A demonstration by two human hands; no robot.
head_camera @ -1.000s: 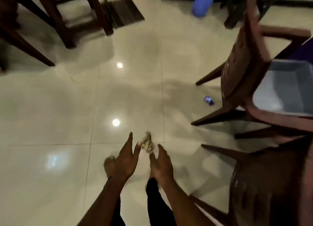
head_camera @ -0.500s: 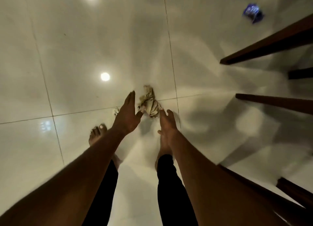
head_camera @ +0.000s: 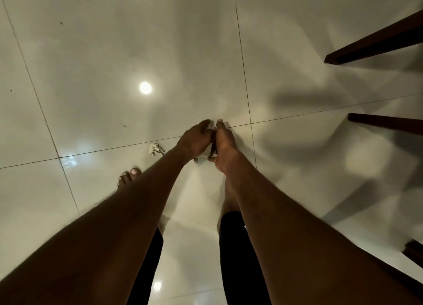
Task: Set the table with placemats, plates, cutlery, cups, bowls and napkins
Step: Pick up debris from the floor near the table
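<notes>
Dim, warm light from overhead: a lamp's glare spot (head_camera: pixel 145 88) shines on the glossy floor (head_camera: pixel 91 53) (smaller glints nearer). Soft shadows spread right. Arms blur; edges bend outward.

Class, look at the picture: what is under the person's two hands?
A sliver of pale crumpled paper shows between the left hand and right hand; most of it is covered. Beneath lies tiled floor.

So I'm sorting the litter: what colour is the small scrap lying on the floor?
The scrap is whitish with dark markings, head view.
</notes>
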